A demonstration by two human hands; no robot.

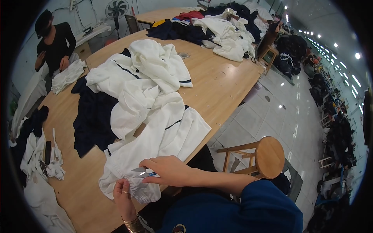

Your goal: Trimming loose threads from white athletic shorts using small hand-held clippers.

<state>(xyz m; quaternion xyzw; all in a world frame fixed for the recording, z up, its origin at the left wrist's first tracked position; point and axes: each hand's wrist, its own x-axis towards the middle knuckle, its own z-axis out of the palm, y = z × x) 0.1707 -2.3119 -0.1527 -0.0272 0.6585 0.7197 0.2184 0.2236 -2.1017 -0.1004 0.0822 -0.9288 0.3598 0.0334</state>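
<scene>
A white garment (151,145) with a dark stripe lies across the table's near edge, its gathered end hanging toward me. Pinched at that gathered edge, my left hand (124,194) holds the fabric between thumb and fingers. My right hand (169,171) is closed around a pair of thread snips (143,173), whose parted blades point left just above the gathers. Whether a thread lies between the blades is too small to tell. Beyond my hands, more white garments (132,93) are heaped over a dark navy one (93,120).
The wooden table (217,77) carries another clothes pile (229,33) at its far end. White and dark cloth scraps (37,151) lie at left. A person in black (56,42) handles white cloth at far left. A round wooden stool (270,157) stands to my right.
</scene>
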